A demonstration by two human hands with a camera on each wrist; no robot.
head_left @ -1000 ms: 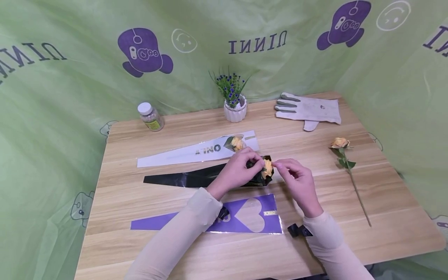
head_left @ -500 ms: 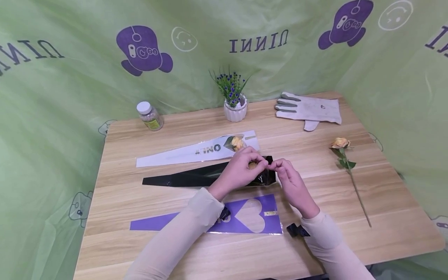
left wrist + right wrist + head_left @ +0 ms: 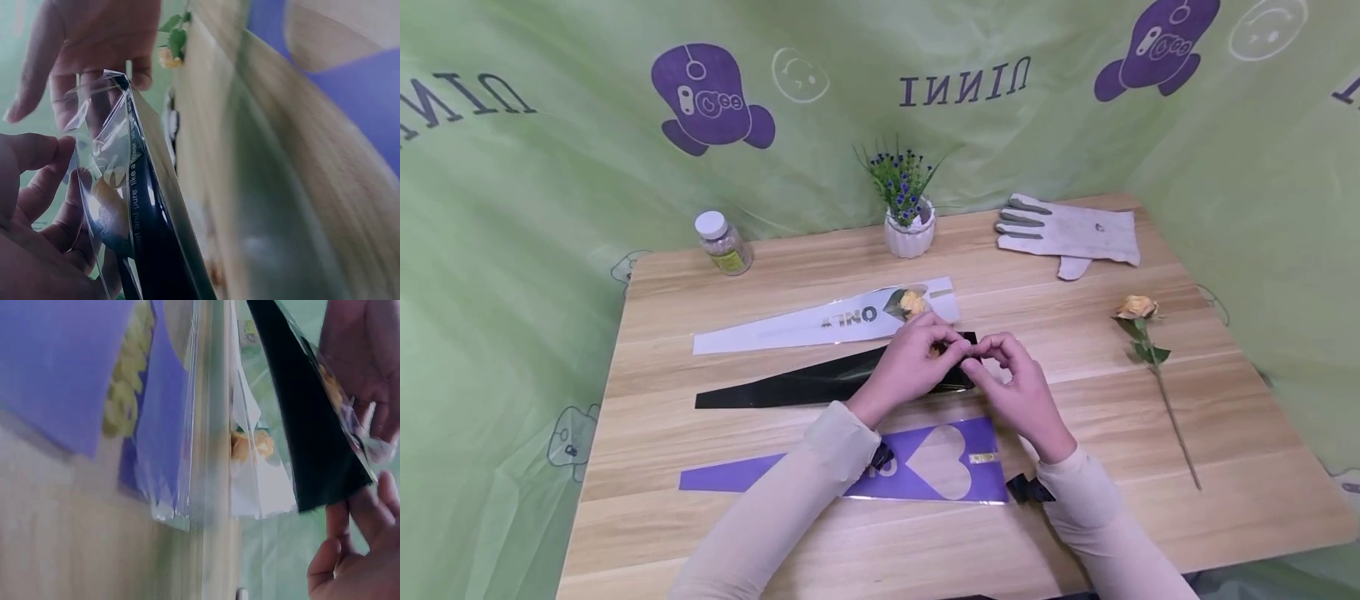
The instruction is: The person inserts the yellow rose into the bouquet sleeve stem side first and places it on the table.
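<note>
Left fingers (image 3: 44,182) pinch the black sleeve (image 3: 820,379), tail toward the tabletop's (image 3: 1247,467) left edge, grip of the right fingers (image 3: 369,520) unclear; this and the white sleeve (image 3: 790,327) seem filled, leaving the purple sleeve (image 3: 940,462) and, near the right edge, a loose rose (image 3: 1137,307).

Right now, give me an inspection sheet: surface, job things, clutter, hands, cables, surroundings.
Surface: wood-grain table, no spill seen.
Job things: black sleeve, rose inside; white sleeve, another rose inside; purple sleeve, no rose seen; loose rose to the right.
Clutter: jar, potted plant, glove, toward far edge.
Left hand: pinches clear film at the black sleeve's wide end.
Right hand: at that end; grip unclear.
Cables: nothing seen.
Surroundings: green curtain, purple printed figures.
</note>
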